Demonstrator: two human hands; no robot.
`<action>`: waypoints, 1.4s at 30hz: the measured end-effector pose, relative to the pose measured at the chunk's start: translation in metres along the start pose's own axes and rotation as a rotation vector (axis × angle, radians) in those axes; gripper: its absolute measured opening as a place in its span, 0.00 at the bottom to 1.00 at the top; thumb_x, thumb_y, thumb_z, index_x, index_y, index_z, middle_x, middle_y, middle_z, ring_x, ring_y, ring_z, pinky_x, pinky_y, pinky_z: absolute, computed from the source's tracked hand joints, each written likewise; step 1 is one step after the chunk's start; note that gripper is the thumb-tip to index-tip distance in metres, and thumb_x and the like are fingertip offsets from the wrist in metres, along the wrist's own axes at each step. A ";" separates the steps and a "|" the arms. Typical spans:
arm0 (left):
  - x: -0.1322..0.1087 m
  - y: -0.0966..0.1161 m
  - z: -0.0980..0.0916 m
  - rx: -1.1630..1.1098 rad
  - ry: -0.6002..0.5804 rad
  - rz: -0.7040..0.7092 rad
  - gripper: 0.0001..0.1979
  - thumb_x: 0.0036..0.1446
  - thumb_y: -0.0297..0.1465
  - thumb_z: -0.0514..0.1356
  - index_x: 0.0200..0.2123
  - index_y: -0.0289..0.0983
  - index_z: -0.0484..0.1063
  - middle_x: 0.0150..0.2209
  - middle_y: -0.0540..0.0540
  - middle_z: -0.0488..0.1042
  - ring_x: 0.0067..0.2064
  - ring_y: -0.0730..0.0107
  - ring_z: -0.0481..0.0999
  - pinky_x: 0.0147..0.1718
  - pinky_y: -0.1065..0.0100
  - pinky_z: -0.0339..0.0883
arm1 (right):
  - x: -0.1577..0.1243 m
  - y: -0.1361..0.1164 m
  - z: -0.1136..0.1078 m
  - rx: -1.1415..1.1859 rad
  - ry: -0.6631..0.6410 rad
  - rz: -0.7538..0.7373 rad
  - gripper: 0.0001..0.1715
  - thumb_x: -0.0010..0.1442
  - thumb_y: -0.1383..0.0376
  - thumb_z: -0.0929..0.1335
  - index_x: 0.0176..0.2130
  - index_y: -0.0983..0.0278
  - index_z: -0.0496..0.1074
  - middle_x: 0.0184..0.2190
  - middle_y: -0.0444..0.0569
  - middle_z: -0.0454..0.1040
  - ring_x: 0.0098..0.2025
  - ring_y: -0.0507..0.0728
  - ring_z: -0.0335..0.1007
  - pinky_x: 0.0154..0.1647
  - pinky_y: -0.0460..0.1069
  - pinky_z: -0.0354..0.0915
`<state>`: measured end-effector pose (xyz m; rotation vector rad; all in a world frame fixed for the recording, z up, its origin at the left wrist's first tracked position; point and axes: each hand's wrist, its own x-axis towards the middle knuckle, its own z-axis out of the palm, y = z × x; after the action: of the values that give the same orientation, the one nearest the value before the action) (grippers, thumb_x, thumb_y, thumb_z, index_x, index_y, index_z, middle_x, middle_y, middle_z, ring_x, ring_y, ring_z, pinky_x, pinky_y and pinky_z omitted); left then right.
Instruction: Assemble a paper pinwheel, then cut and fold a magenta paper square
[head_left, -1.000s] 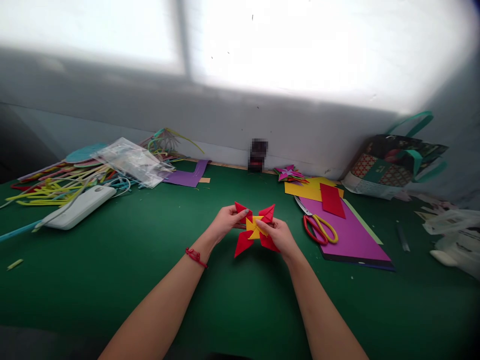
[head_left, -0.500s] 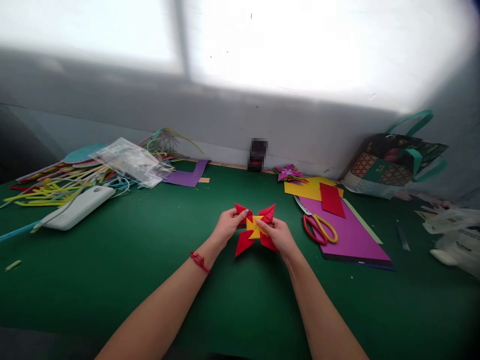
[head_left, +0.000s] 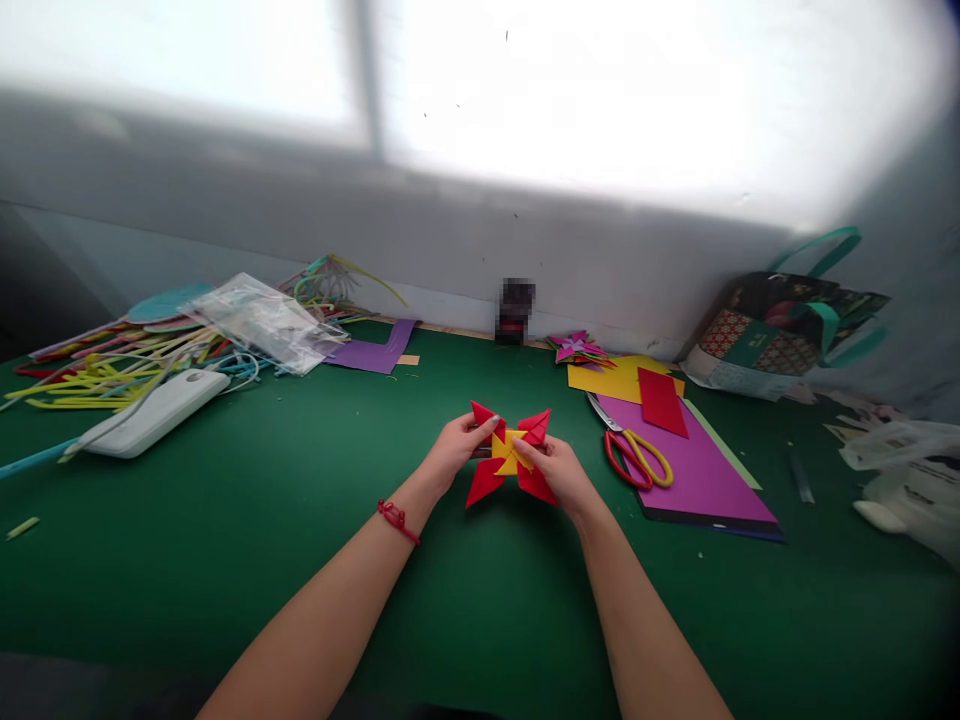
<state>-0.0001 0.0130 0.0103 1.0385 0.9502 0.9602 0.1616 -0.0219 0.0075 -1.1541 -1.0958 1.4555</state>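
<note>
Between my hands is a folded paper star (head_left: 485, 484) with red points and a yellow centre, held above the green table. My left hand (head_left: 460, 446) pinches its upper left point, thumb on top. On the other side, my right hand (head_left: 556, 468) grips the star's right part, its thumb pressed on the yellow middle. The fingers underneath are mostly hidden by the paper. A red cord bracelet (head_left: 397, 520) circles my left wrist.
Scissors (head_left: 637, 457) lie right of my hands on purple paper (head_left: 712, 470), near yellow and red sheets (head_left: 662, 402). Finished paper stars (head_left: 576, 347) sit at the back. To the left are a white power strip (head_left: 157, 415), pipe cleaners (head_left: 90, 375) and a plastic bag (head_left: 266, 320). A patterned bag (head_left: 765, 335) stands far right.
The star has tilted slightly, its lower left point shifting a little up and left. Both hands keep their grip and have hardly moved.
</note>
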 end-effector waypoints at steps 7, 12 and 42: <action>0.004 -0.003 0.000 -0.061 0.019 0.070 0.19 0.43 0.42 0.65 0.32 0.31 0.70 0.35 0.39 0.77 0.38 0.60 0.76 0.40 0.61 0.69 | 0.000 0.003 0.001 -0.022 -0.015 -0.024 0.21 0.48 0.55 0.71 0.37 0.67 0.72 0.34 0.52 0.76 0.35 0.58 0.73 0.34 0.49 0.67; 0.006 -0.007 0.000 -0.070 0.027 0.057 0.19 0.44 0.42 0.65 0.31 0.32 0.69 0.31 0.41 0.77 0.35 0.63 0.76 0.38 0.63 0.69 | 0.002 0.006 0.002 -0.048 0.017 -0.076 0.21 0.47 0.55 0.71 0.37 0.67 0.72 0.34 0.52 0.77 0.36 0.59 0.73 0.35 0.49 0.67; 0.005 -0.018 0.007 -0.195 0.153 0.154 0.13 0.43 0.36 0.66 0.28 0.32 0.71 0.31 0.42 0.75 0.31 0.65 0.74 0.33 0.64 0.68 | 0.004 0.014 0.014 -0.120 0.068 -0.214 0.20 0.48 0.54 0.70 0.37 0.66 0.73 0.34 0.52 0.76 0.37 0.60 0.73 0.35 0.51 0.67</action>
<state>0.0110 0.0118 -0.0061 0.8923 0.8902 1.2491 0.1450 -0.0212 -0.0049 -1.1235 -1.2330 1.1915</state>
